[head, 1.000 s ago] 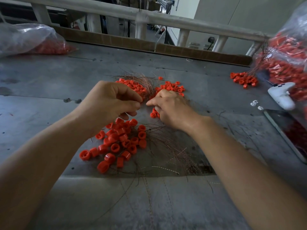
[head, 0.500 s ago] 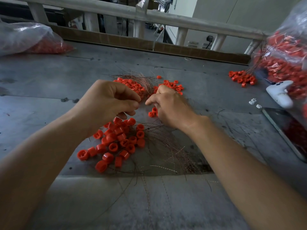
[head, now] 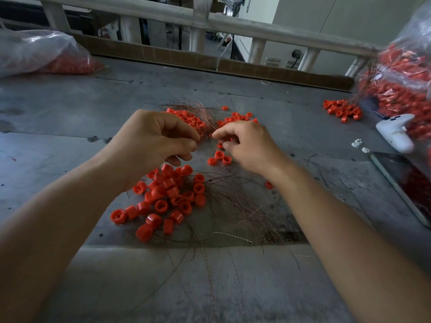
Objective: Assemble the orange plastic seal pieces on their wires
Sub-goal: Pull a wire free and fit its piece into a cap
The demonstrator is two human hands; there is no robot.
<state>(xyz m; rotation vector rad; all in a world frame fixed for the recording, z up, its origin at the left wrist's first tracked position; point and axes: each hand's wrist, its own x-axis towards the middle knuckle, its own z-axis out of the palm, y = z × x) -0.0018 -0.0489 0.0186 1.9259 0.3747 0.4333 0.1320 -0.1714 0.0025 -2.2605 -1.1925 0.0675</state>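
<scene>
My left hand point(head: 151, 143) and my right hand point(head: 247, 145) hover close together over the grey table point(head: 70, 127), fingers curled, fingertips almost meeting. The right hand pinches a small orange seal piece point(head: 231, 139) between thumb and fingers. What the left hand's curled fingers hold is hidden. Below the hands lies a heap of orange seal caps point(head: 168, 197) with thin copper wires point(head: 242, 213) trailing to the right. Behind the hands are two more piles: pieces with wires point(head: 193, 120) and small loose pieces point(head: 238, 117).
A clear bag of orange parts point(head: 42, 54) lies at the far left; a big bag of seals point(head: 403, 85) stands at the right, with a small pile point(head: 341, 110) beside it. A white controller point(head: 396, 134) and a phone point(head: 405, 185) lie at the right edge. A railing point(head: 233, 24) runs behind.
Both hands have stayed together over the piles. The right hand has lifted slightly off the table, so two seal caps beneath it now show.
</scene>
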